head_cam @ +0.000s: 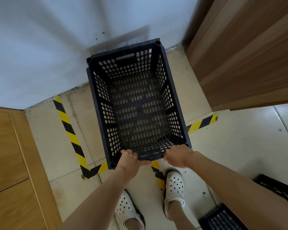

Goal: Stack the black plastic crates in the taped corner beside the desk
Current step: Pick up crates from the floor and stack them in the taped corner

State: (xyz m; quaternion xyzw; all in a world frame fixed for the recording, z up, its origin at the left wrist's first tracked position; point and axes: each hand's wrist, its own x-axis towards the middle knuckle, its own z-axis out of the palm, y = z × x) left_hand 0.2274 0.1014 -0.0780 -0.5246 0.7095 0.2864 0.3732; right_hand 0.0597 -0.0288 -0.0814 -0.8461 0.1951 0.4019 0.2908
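A black perforated plastic crate (136, 103) stands upright and empty inside the corner marked by yellow-and-black floor tape (68, 128), its far end close to the white wall. My left hand (131, 161) grips the crate's near rim at its left part. My right hand (179, 156) grips the same rim at its right part, near the corner. Whether the crate rests on the floor or on another crate below it cannot be told from above.
A wooden desk panel (243, 55) rises on the right and a wooden cabinet (12, 160) on the left. Another black crate (223, 218) lies on the tiled floor at lower right, partly behind my right arm. My two white clogs (175, 185) stand at the tape's near edge.
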